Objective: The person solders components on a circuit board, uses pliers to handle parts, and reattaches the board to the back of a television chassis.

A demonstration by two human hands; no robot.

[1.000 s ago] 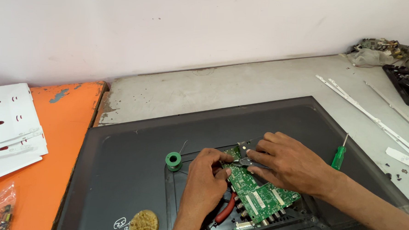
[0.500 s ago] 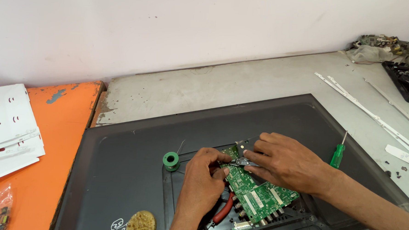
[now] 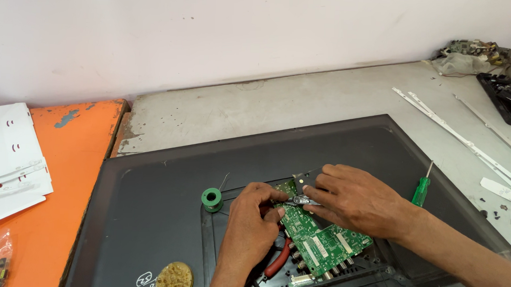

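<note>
A green circuit board (image 3: 320,241) lies on the back of a dark flat screen panel (image 3: 150,196). My left hand (image 3: 250,226) rests at the board's left edge, fingers curled, pinching a small metal tool (image 3: 300,201) together with my right hand (image 3: 356,201). My right hand lies over the board's upper end, fingers pointing left onto the tool. A red-handled tool (image 3: 278,259) lies under my left wrist, partly hidden.
A green solder spool (image 3: 212,198) and a round yellowish tin (image 3: 174,278) sit on the panel. A green screwdriver (image 3: 421,190) lies at the panel's right edge. White strips (image 3: 462,141) cross the grey bench; white sheets (image 3: 5,161) lie on the orange table.
Both hands stay on the board's upper end with only slight finger movement. The view has shifted a little.
</note>
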